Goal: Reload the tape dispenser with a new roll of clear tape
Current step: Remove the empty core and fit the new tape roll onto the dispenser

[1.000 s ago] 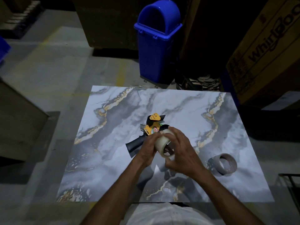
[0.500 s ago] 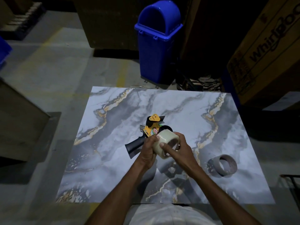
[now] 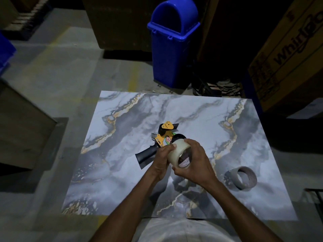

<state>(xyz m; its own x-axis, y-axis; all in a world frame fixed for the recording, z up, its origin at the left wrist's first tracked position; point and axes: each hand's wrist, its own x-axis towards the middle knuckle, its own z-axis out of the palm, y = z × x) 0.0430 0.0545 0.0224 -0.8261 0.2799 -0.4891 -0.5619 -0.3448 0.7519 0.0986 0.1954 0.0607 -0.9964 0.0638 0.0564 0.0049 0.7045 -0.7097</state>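
Note:
A full roll of clear tape (image 3: 176,153) is held above the middle of the marble-patterned table (image 3: 122,172), its open core facing right and toward me. My left hand (image 3: 161,159) grips its left side, thumb on the outer face. My right hand (image 3: 195,163) wraps it from the right and below. Just behind the roll lies the yellow and black tape dispenser (image 3: 162,137) on its side, its black handle (image 3: 146,154) pointing to the near left; its spindle is partly hidden by the roll.
An empty grey cardboard tape core (image 3: 242,179) lies on the table's right side. A blue swing-lid bin (image 3: 172,42) stands on the floor behind the table. Large cardboard boxes (image 3: 288,55) stand at the right and left.
The roll has turned in my hands, so its open core now faces right and toward me. My right hand has shifted its grip around the roll's right side and underside. The dispenser has not moved.

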